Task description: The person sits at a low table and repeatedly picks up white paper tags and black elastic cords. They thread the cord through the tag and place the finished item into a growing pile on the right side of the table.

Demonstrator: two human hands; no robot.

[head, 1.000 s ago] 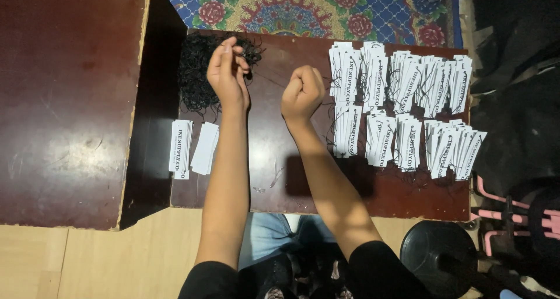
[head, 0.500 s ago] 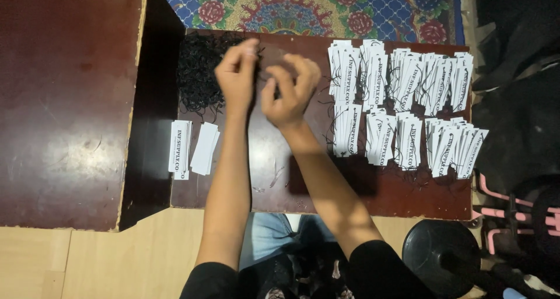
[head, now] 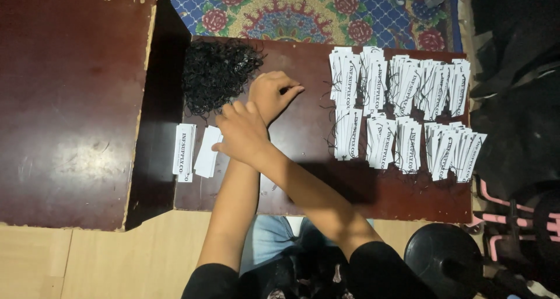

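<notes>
My left hand (head: 273, 94) rests on the dark wooden board (head: 303, 182), just right of a pile of black string loops (head: 217, 71). Its fingers are pinched together, apparently on a thin black string. My right hand (head: 240, 133) crosses over my left forearm and reaches left. Its fingertips close on the top of a small stack of white paper tags (head: 205, 153). A second stack of white tags (head: 184, 150) lies just left of that one.
Two rows of white tags with black strings (head: 402, 112) cover the right half of the board. A dark red tabletop (head: 70, 101) lies to the left, a patterned rug (head: 303, 13) beyond. A black round object (head: 446, 258) sits at lower right.
My hands met at the board's middle, then crossed. The right hand swung left over the left forearm to the loose tags. The left hand moved right, away from the string pile.
</notes>
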